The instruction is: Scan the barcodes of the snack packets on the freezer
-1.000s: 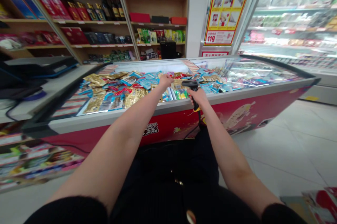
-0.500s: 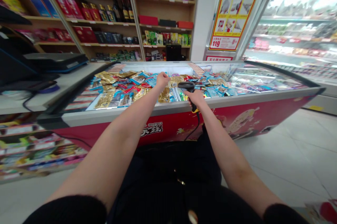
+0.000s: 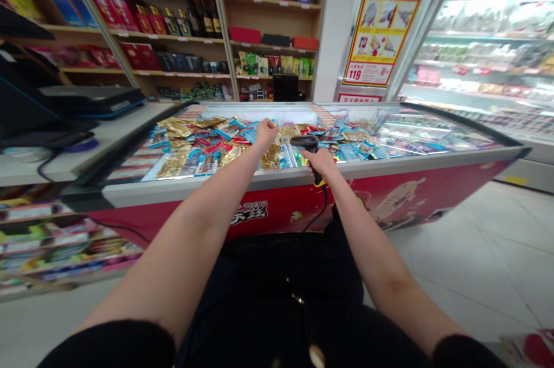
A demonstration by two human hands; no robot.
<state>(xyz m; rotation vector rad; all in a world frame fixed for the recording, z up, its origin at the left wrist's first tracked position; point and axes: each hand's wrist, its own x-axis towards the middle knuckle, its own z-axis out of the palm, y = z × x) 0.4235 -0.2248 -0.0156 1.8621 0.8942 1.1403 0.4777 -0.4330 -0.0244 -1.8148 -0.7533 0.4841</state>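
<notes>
My right hand (image 3: 320, 162) grips the handle of a black handheld barcode scanner (image 3: 305, 142), whose head points left over the freezer. Its black cable (image 3: 322, 212) hangs down past the freezer's front. My left hand (image 3: 266, 134) reaches over the rim with curled fingers, down among the packets. Whether those fingers pinch a packet, I cannot tell. Many gold, blue and red snack packets (image 3: 203, 140) lie heaped inside a glass-topped chest freezer (image 3: 411, 161) with a red front panel.
A counter with a black till device (image 3: 90, 97) stands left of the freezer. Wooden shelves of boxes and bottles (image 3: 173, 22) rise behind it. A lit display fridge (image 3: 489, 51) and a red-framed poster (image 3: 381, 19) stand at the right, above a tiled floor.
My view has shifted slightly, so the freezer sits a little lower and further right. Both hands stay over the freezer, and the scanner remains in my right hand.
</notes>
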